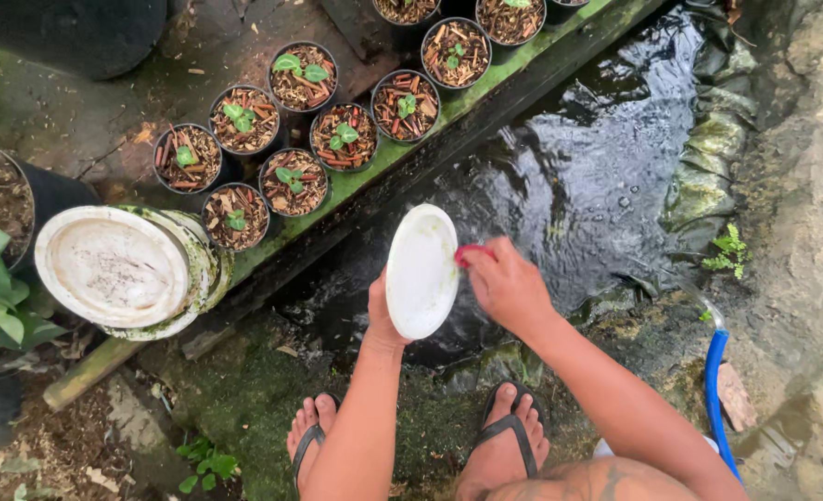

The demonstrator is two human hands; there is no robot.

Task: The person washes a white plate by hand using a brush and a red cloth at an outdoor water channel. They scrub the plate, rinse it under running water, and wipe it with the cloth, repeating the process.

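In the middle of the frame our left hand [381, 311] grips a white round lid [421, 271] from behind, tilted on edge over the water. Our right hand [507, 286] is closed on a small red scrubber [468, 253] pressed against the lid's right rim. The lid's face looks mostly clean already, so the scrubbing seems well along. At left a white bucket [114, 268] lies on its side, still speckled with dirt. We stand in sandals on mossy ground beside a shallow dark pool [597, 167]; potted seedlings [293, 111] line the upper left, and a blue hose [715, 390] runs at lower right.
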